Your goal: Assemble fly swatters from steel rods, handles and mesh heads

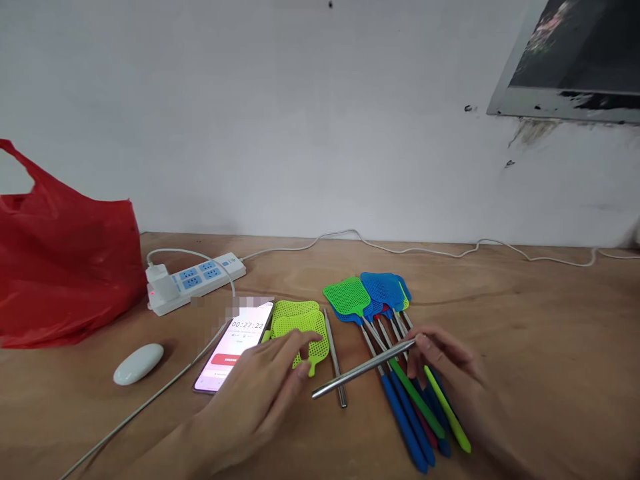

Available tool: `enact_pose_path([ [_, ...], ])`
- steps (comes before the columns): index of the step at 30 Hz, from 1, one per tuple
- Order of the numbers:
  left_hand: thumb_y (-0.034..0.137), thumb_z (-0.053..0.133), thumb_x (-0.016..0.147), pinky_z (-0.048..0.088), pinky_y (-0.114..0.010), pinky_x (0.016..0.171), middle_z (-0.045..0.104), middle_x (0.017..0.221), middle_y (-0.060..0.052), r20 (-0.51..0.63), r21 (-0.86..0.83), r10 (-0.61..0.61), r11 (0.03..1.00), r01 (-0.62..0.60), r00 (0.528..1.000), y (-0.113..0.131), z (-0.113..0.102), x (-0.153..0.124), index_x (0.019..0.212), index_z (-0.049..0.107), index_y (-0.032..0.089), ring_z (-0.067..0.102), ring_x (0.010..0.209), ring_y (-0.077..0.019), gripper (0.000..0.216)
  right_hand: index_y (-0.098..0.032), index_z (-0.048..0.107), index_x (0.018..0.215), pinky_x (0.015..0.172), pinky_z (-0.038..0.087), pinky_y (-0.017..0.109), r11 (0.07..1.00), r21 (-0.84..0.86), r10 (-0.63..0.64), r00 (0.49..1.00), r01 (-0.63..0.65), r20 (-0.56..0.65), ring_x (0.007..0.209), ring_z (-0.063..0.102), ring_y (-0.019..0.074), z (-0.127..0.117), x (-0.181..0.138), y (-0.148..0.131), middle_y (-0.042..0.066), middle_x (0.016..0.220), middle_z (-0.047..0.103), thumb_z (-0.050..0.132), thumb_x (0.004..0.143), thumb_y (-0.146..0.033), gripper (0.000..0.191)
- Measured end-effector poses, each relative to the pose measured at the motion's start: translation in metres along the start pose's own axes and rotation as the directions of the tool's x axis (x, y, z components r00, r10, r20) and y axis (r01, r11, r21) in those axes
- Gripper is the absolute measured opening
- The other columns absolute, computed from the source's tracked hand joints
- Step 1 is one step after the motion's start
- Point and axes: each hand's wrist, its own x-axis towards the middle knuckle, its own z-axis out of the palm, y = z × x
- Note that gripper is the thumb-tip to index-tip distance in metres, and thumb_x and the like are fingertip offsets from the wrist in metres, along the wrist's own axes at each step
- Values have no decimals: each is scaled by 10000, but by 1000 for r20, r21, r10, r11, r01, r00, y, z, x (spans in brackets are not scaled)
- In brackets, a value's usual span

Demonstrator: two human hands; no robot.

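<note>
My right hand (445, 367) pinches the right end of a silver metal tube (360, 370), which slants down to the left. Below it lies a bunch of fly swatters with blue, green (350, 295) and other coloured heads and long handles (407, 420). My left hand (265, 380) hovers over or touches loose yellow-green fly swatter heads (300, 323), its fingers bent and a gap showing between forefinger and thumb. Another metal tube (335, 363) rests on the table between these heads and the bunch, crossing under the held tube.
A phone (235, 347) with a running timer lies beside my left hand. Farther left are a white oval object (139, 364), a power strip (200, 280) with a plugged-in charger, and a red plastic bag (70, 267). White cables run over the wooden table (550, 347).
</note>
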Motion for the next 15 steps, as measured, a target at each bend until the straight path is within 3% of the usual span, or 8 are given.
enact_pose_path([
  [3, 157, 328, 959, 485, -336, 715, 671, 1032, -49, -59, 20, -61, 998, 62, 996, -10, -2, 5, 1268, 450, 236, 637, 806, -213, 341, -200, 673, 797, 473, 476, 244, 956, 286, 87, 994, -66, -63, 514, 582, 148, 3, 16, -4, 22, 630, 665, 696, 881, -485, 298],
  [6, 126, 375, 871, 508, -381, 757, 668, 1063, -66, -59, 88, -85, 992, 90, 995, -21, 7, 10, 1135, 526, 216, 639, 885, -246, 317, -201, 614, 756, 401, 439, 209, 908, 402, 173, 980, -118, -102, 467, 566, 133, 11, 30, -10, 12, 595, 657, 757, 813, -502, 338],
  [11, 286, 441, 984, 469, -531, 1010, 584, 1367, -157, -50, 283, -56, 957, 68, 997, -38, 25, 8, 1306, 532, 169, 547, 1249, -349, 354, -226, 547, 832, 310, 332, 171, 905, 399, 215, 968, -147, -132, 348, 463, 87, 30, 42, -8, -31, 579, 654, 764, 760, -579, 420],
  [15, 542, 484, 989, 410, -600, 1087, 497, 1488, -218, 0, 361, -82, 930, 77, 997, -48, 28, 4, 1455, 426, 112, 426, 1394, -404, 636, -232, 522, 848, 294, 193, 157, 943, 304, 173, 980, -136, -97, 299, 296, 52, 39, 39, 3, -79, 466, 552, 693, 815, -629, 433],
])
